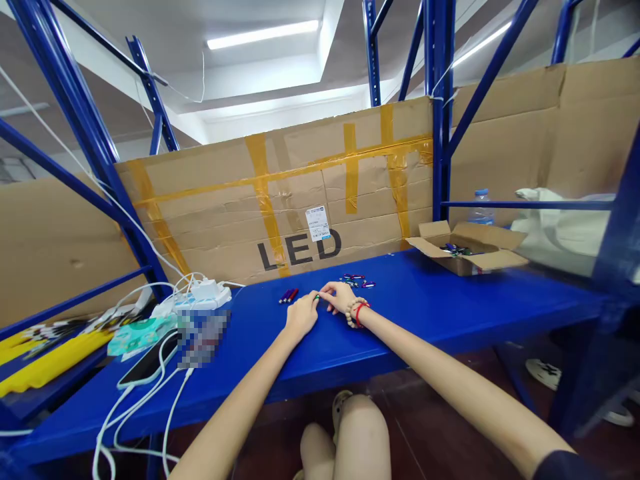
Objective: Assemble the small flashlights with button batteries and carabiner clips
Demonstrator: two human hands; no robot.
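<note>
My left hand (302,316) rests on the blue tabletop, its fingers closed around a small shiny green piece (317,297). Only a bit of that piece shows, so its kind is hidden. My right hand (341,297), with a beaded bracelet at the wrist, meets the left one and pinches at the same piece. Just left of the hands lie several small metallic tubes (289,295), purple and red, side by side. Beyond my right hand is a loose cluster of small coloured metallic pieces (357,281).
An open cardboard box (465,265) with more small pieces stands at the right. A power strip (200,297), white cables and a phone (150,360) lie at the left. Taped cardboard (225,227) walls the back; blue posts (441,133) frame the table.
</note>
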